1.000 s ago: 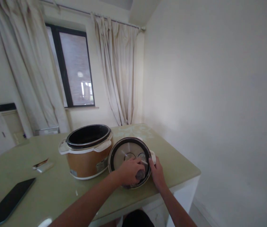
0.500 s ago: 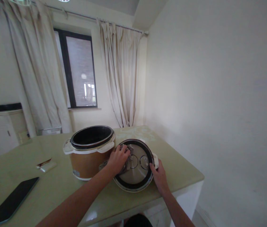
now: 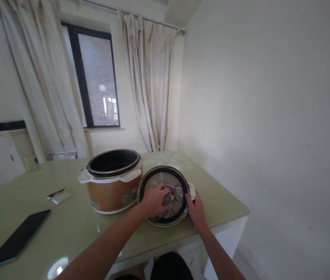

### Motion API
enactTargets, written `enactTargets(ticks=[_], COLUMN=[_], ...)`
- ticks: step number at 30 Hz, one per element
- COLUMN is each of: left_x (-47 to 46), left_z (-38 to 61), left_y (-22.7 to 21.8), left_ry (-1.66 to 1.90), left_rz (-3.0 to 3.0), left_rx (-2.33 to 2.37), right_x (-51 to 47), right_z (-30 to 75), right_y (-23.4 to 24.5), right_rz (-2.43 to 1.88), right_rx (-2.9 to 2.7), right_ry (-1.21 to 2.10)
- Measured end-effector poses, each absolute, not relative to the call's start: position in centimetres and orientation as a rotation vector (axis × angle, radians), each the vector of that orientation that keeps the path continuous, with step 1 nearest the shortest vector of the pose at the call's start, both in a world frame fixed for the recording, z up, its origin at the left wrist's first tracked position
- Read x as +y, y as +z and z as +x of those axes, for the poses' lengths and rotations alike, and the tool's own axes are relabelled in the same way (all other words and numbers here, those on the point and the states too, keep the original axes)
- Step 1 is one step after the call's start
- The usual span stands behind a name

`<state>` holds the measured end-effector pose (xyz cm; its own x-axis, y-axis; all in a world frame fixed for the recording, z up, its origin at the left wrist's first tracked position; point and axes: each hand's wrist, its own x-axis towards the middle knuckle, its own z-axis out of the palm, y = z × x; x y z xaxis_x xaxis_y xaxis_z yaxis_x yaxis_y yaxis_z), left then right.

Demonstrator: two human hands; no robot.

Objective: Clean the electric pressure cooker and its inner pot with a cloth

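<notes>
A round pressure cooker lid (image 3: 157,179) is tilted on the table with its metal inner face towards me, beside the cooker. My right hand (image 3: 195,208) grips its right edge by the white handle (image 3: 192,192), thumb over the rim. Pressed against the middle of the inner face is my left hand (image 3: 155,200), fingers curled round a crumpled greyish cloth (image 3: 167,197), mostly hidden by the hand. To the left stands the brown and white electric pressure cooker (image 3: 106,194), uncovered, its dark inner pot (image 3: 114,161) showing.
A dark flat board (image 3: 17,239) lies on the green tabletop (image 3: 74,237) at the left. Nearer the cooker is a small white packet with a brown strip (image 3: 60,195). The table's right edge runs close to the wall (image 3: 255,116). Curtains and a window are behind.
My left hand has moved with the cloth from the lid's upper left towards its middle. My right hand keeps its hold on the rim. The camera view has shifted slightly.
</notes>
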<state>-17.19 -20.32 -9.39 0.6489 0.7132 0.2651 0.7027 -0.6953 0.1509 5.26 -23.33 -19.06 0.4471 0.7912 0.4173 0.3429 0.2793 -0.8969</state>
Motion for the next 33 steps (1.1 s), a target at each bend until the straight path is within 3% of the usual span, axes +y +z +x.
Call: enactTargets(ticks=[8, 18, 27, 33], left_x=[-21.2, -23.3, -20.3, -17.1], left_z=[-15.8, -11.4, -13.8, -15.7], left_y=[-9.1, -8.3, -10.6, -9.7], left_ry=[0.207, -0.019, 0.471, 0.591], left_rz=[2.916, 2.957, 2.972, 2.83], left_rx=[0.934, 1.223, 1.513, 1.893], right_x=[-23.2, -23.0, -22.5, -22.8], right_z=[5.2, 5.5, 5.7, 5.6], right_y=[-19.0, -19.1, -20.0, -19.9], right_rz=[-1.29, -1.295, -1.258, -1.279], right_rx=[-1.163, -1.168, -1.119, -1.106], right_ry=[0.384, 0.412, 0.415, 0.433])
